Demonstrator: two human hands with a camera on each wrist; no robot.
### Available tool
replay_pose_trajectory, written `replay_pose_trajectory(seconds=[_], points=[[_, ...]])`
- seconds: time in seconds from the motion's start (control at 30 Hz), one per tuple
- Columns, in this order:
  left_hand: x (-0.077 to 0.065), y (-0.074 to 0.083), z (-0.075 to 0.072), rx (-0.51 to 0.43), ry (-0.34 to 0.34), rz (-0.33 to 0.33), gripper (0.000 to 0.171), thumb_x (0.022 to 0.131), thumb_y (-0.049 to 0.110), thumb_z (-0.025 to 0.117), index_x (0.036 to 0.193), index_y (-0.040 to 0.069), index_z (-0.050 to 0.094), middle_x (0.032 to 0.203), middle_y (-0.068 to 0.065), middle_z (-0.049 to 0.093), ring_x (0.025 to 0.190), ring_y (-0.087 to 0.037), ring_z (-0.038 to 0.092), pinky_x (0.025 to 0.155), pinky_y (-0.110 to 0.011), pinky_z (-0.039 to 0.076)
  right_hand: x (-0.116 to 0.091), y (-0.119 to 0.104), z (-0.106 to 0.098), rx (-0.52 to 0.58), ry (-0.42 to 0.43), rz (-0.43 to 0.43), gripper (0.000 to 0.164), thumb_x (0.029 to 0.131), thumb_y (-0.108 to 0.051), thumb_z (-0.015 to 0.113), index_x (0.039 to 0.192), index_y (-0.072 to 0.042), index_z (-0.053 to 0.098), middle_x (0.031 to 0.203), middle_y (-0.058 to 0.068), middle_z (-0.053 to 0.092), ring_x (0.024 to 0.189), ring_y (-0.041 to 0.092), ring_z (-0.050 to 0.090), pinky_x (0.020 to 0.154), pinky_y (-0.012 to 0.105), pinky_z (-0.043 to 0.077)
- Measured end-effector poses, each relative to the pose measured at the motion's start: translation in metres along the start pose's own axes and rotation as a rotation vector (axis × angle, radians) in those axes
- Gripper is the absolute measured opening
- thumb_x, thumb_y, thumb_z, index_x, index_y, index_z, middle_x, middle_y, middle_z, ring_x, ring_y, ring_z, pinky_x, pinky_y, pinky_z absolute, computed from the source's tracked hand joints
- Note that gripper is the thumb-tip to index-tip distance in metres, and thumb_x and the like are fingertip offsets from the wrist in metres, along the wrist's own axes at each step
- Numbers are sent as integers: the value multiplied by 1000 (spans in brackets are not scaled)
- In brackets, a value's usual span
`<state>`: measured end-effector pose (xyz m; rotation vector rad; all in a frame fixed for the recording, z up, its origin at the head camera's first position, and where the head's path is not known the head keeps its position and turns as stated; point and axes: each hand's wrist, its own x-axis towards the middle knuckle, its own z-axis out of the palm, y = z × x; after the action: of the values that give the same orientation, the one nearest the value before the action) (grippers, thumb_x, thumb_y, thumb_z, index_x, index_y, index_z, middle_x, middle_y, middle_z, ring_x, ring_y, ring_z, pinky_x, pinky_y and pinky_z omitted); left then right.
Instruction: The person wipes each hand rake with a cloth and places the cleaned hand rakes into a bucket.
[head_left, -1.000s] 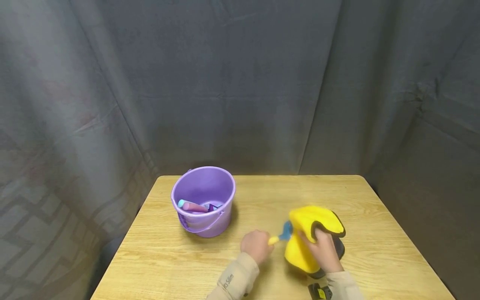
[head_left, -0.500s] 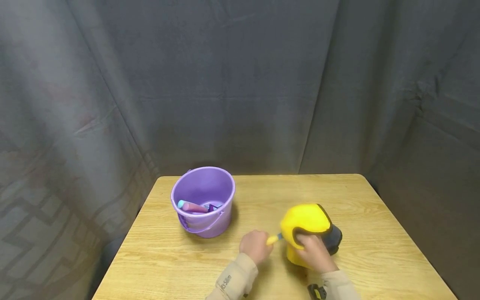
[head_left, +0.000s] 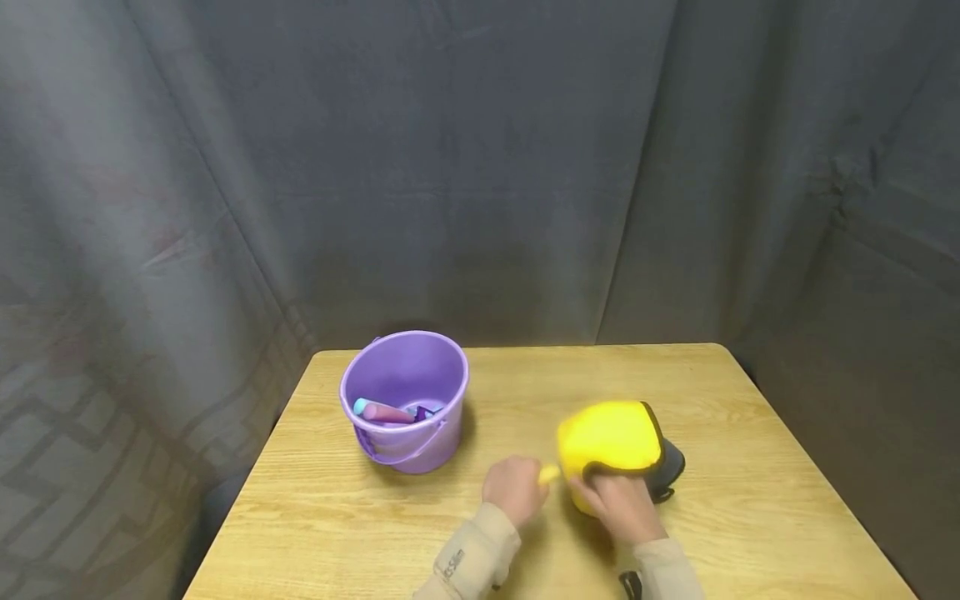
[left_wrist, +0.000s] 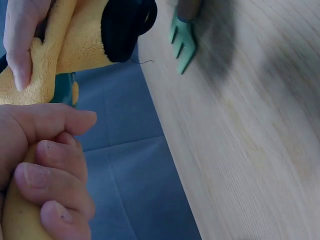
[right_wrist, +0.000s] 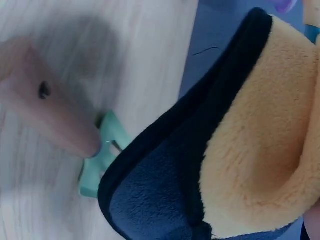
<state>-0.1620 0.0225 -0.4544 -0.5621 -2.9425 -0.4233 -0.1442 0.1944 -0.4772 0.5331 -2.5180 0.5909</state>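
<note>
My left hand (head_left: 513,490) grips a small tool by its yellow handle (head_left: 549,474), fingers curled round it in the left wrist view. A bit of the tool's teal-blue part (left_wrist: 62,90) shows below the cloth; the rest of its head is hidden. In my right hand (head_left: 624,504) is a plush cloth (head_left: 611,437), yellow on one side and dark grey on the other, folded over the tool's head. Its fingers are partly covered by the folds. Dark trim (right_wrist: 220,110) edges the cloth in the right wrist view.
A purple bucket (head_left: 427,450) stands on the wooden table (head_left: 315,500), left of the hands. It holds several things, including a pink handle (head_left: 388,413). A green-headed toy fork (left_wrist: 184,47) lies on the table in both wrist views. Grey curtains (head_left: 480,183) surround the table.
The cloth has been drawn left and closed further over the tool's head, whose blue part showed earlier in the head view. My right hand has shifted left; the left hand stays nearly in place.
</note>
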Motion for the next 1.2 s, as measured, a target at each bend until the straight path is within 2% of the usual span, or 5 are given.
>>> replay_pose_trajectory(seconds=[0.23, 0.5, 0.73, 0.97, 1.2], points=[[1, 0, 0, 22, 7, 1, 23, 71, 24, 70, 59, 14, 52, 51, 5, 43, 42, -9, 38, 40, -21, 32, 4, 8, 11, -100, 80, -38, 38, 77, -32, 65, 54, -22, 36, 57, -12, 30, 53, 6, 31, 51, 27, 35], [-1, 1, -6, 42, 24, 3, 24, 71, 24, 71, 60, 14, 52, 50, 6, 42, 42, -9, 37, 39, -21, 31, 16, 9, 9, -123, 76, -49, 37, 76, -35, 66, 52, -22, 41, 55, -13, 32, 52, 5, 32, 53, 26, 35], [-7, 5, -6, 167, 7, 42, 23, 70, 29, 72, 64, 14, 56, 51, 5, 44, 42, -9, 39, 39, -20, 32, 21, 10, 6, -102, -64, 128, 24, 77, -25, 68, 61, -22, 51, 59, -12, 38, 57, 9, 37, 58, 31, 37], [-11, 8, -4, 165, 6, 47, 21, 70, 28, 72, 64, 14, 58, 51, 5, 46, 42, -8, 39, 39, -19, 32, 23, 14, 5, -207, -124, 265, 28, 85, -40, 57, 63, -22, 54, 62, -3, 47, 64, 24, 50, 56, 50, 40], [-12, 8, -3, 168, 21, 59, 20, 69, 26, 72, 62, 14, 58, 50, 5, 45, 42, -8, 38, 39, -20, 31, 24, 17, 8, -169, -122, 321, 25, 87, -36, 55, 71, -17, 61, 56, -1, 45, 49, 22, 45, 38, 38, 40]])
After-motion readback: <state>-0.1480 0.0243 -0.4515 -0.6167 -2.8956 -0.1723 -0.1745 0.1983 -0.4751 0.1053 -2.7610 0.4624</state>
